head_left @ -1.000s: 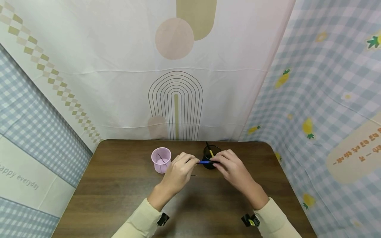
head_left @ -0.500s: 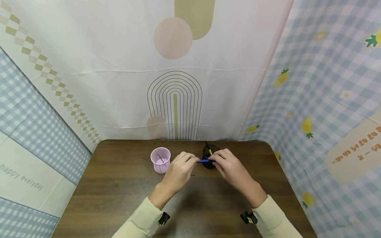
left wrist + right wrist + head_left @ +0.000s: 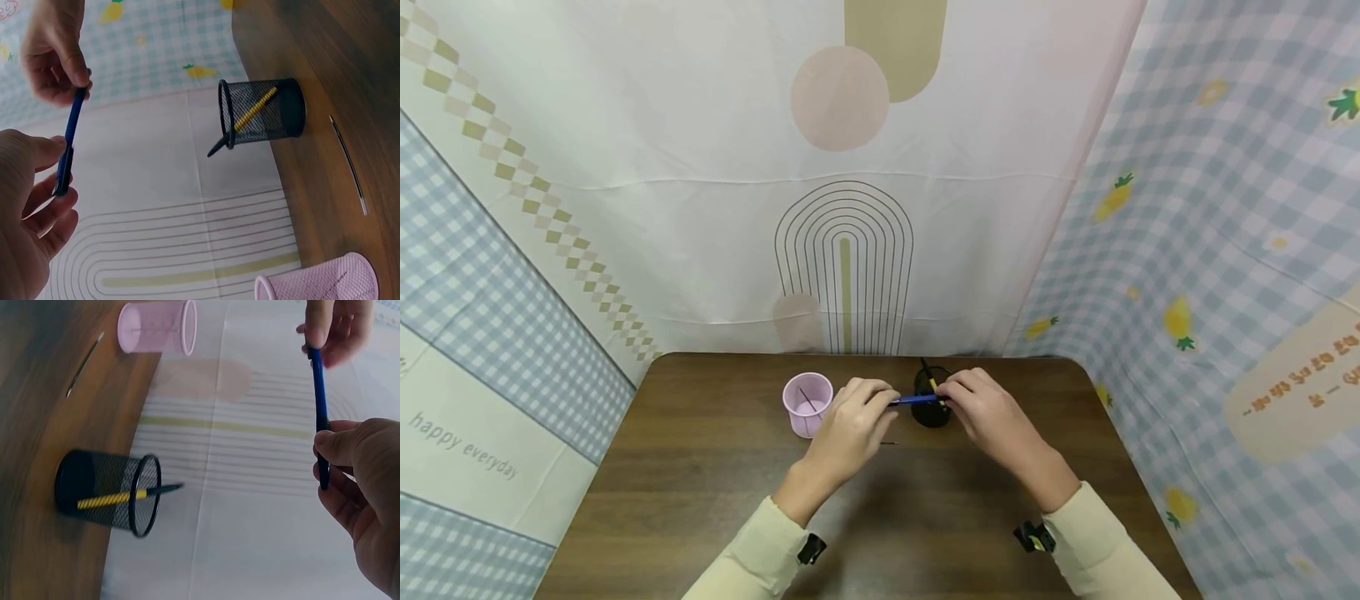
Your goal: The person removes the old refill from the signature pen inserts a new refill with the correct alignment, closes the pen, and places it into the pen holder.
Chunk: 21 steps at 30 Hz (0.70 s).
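Observation:
Both hands hold a blue pen [image 3: 917, 399] level above the table. My left hand [image 3: 848, 423] pinches its clip end between thumb and fingers. My right hand [image 3: 996, 421] pinches the black grip end, with the pen's blue barrel [image 3: 320, 390] bare between the two hands. On the table below lies a thin pen refill [image 3: 349, 165] with a dark tip. Just behind the right hand stands a black mesh pen cup [image 3: 103, 481], which holds a yellow and black pen [image 3: 255, 109]. Whether the held pen's parts are joined or separate I cannot tell.
To the left of my left hand stands a pink mesh cup [image 3: 806, 423] with a thin dark stick inside. The brown wooden table [image 3: 715, 500] ends at a patterned cloth backdrop [image 3: 722, 250]; checked cloth hangs on both sides.
My right hand has shifted slightly up and away, and more of the blue barrel shows between the hands. My left hand stays nearly in place. The cups and the refill have not moved.

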Each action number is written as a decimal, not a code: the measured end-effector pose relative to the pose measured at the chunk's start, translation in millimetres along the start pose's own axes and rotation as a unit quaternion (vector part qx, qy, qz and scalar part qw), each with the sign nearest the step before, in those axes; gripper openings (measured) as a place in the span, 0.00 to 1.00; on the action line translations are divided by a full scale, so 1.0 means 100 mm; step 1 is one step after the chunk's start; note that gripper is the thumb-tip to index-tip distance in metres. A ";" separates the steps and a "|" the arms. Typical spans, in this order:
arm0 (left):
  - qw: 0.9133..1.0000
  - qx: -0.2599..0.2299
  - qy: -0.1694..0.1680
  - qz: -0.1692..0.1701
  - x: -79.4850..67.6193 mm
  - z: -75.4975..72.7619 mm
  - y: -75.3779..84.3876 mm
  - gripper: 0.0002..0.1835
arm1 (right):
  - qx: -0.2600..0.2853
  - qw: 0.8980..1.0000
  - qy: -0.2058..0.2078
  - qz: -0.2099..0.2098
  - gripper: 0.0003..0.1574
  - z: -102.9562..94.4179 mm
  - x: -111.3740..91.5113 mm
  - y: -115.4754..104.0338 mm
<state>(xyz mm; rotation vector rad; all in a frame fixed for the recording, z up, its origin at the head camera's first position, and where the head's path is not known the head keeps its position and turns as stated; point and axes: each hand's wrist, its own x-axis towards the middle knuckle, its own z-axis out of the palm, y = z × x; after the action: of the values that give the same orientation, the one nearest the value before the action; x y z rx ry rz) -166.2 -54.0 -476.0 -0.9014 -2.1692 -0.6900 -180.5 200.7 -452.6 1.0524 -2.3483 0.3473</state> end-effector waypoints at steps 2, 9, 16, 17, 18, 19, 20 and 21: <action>1.000 0.001 0.003 -0.003 -0.02 -0.01 -0.03 0.14 | -0.004 1.000 0.003 0.001 0.16 0.00 -0.01 0.06; 1.000 0.008 0.007 -0.009 -0.12 -0.05 -0.15 0.17 | -0.033 0.999 -0.013 0.018 0.15 0.00 -0.08 0.31; 0.999 0.032 -0.005 -0.028 -0.33 -0.11 -0.31 0.23 | -0.065 0.997 -0.045 0.024 0.13 0.02 -0.09 0.52; 0.999 0.036 -0.005 -0.028 -0.37 -0.12 -0.34 0.24 | -0.068 0.996 -0.049 0.025 0.12 0.03 -0.10 0.55; 0.999 0.038 -0.007 -0.030 -0.40 -0.13 -0.36 0.24 | -0.071 0.996 -0.052 0.026 0.12 0.04 -0.10 0.58; 0.999 0.041 -0.009 -0.031 -0.43 -0.14 -0.39 0.25 | -0.073 0.995 -0.057 0.029 0.12 0.05 -0.11 0.60; 0.998 0.047 -0.012 -0.032 -0.47 -0.15 -0.42 0.26 | -0.074 0.995 -0.060 0.032 0.11 0.06 -0.12 0.63; 0.998 0.052 -0.016 -0.033 -0.50 -0.16 -0.45 0.27 | -0.076 0.994 -0.064 0.034 0.11 0.07 -0.13 0.66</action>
<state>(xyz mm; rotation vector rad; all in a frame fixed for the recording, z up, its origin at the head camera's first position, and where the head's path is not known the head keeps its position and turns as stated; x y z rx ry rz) -167.8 -113.0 -512.9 -0.7937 -2.2500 -0.5912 -225.4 248.9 -466.9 0.9485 -2.4855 0.1257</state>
